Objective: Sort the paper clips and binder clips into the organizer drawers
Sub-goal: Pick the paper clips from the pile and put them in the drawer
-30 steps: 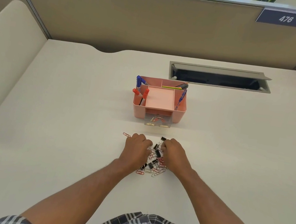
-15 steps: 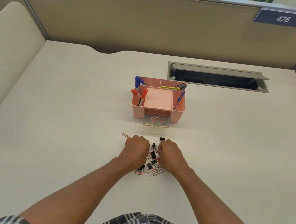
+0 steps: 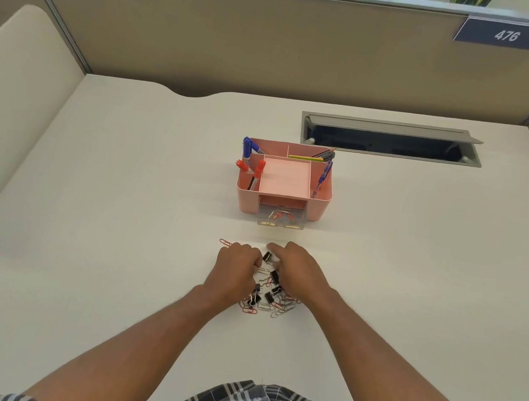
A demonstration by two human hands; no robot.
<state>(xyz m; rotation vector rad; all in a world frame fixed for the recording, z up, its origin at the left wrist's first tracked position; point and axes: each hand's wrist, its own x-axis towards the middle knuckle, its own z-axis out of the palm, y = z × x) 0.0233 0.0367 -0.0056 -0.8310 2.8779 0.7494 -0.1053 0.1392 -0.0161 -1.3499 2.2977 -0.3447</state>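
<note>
A mixed pile of black binder clips and red and silver paper clips (image 3: 270,300) lies on the desk in front of me. My left hand (image 3: 236,267) rests on the pile's left side with its fingers curled under; what they hold is hidden. My right hand (image 3: 298,271) is on the right side, forefinger and thumb pinched around one black binder clip (image 3: 268,257) at the pile's far edge. A single red paper clip (image 3: 225,242) lies just left of my left hand. Beyond stands the pink organizer (image 3: 319,205), its clear drawer (image 3: 281,219) pulled out with several paper clips inside.
Markers and pens stand in the organizer's side and back slots. An open grey cable hatch (image 3: 390,139) is set into the desk behind it. Beige partition walls close off the back and both sides.
My right hand has stretched its fingers forward and closed them around the binder clip at the far edge of the pile. My left hand has barely moved.
</note>
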